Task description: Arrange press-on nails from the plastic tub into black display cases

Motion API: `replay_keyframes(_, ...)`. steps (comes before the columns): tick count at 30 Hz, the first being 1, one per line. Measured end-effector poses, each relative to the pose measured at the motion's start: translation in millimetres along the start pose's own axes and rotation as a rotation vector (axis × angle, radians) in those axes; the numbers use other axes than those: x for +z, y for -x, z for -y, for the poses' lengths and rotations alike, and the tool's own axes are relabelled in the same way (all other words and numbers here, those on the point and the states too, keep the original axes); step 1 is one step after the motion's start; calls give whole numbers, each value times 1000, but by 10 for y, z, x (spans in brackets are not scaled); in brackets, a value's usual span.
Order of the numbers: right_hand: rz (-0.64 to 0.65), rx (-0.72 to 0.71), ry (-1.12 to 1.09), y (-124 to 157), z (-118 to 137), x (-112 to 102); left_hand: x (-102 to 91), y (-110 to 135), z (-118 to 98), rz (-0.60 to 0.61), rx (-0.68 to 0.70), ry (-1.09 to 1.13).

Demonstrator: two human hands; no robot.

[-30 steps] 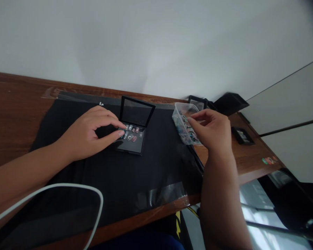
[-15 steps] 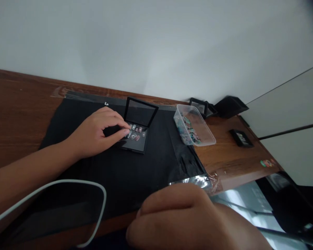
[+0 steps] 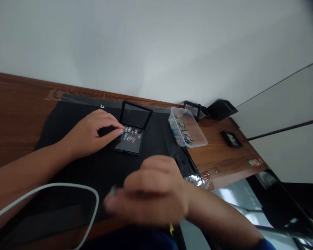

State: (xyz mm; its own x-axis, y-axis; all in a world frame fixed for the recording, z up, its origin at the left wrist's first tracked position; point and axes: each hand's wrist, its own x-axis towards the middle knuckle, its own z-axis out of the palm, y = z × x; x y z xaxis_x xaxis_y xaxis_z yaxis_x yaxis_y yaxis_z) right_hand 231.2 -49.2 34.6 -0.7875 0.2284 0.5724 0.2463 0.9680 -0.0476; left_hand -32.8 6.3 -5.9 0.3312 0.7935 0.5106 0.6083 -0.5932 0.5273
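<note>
A flat black case lies on the black mat with its clear-windowed lid raised. Several small press-on nails, some pale, some pinkish and some bluish, sit in rows inside it. My left hand rests at the case's left side, thumb and forefinger pinched together beside the nails; what is between them, if anything, is hidden. Nearer to me, my right hand is closed above the mat and blurred by motion. A small greyish glint shows at its fingertips, too smeared to name.
A clear plastic tub holding many small colourful pieces stands to the right. Black frames and a black box are behind it. Another small black case lies farther right. A white cable loops across the near left.
My right hand has moved up and left, over the mat toward the case, and more of its forearm shows. My left hand keeps its pinch at the case. The view has shifted slightly.
</note>
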Motion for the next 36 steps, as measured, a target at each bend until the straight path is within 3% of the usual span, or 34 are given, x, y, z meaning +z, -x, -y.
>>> replay_keyframes(2, -229, 41, -110, 69, -244, 79, 14, 1, 5, 12, -15, 12)
replay_keyframes(6, -184, 259, -268, 189, -486, 217, 45, 9, 11, 27, -26, 33)
replay_keyframes(11, -141, 541, -308, 201, -455, 246, 50, 13, 2, 44, -25, 48)
replay_keyframes(18, -187, 724, -369, 205, -450, 263, 53, 10, -2, 51, -9, 57)
replay_keyframes(31, -283, 847, -560, 154, -478, 233, 63, 16, -13, 70, -13, 63)
replay_keyframes(36, -342, 726, -646, 113, -445, 160, 59, 11, -16, 78, -26, 60)
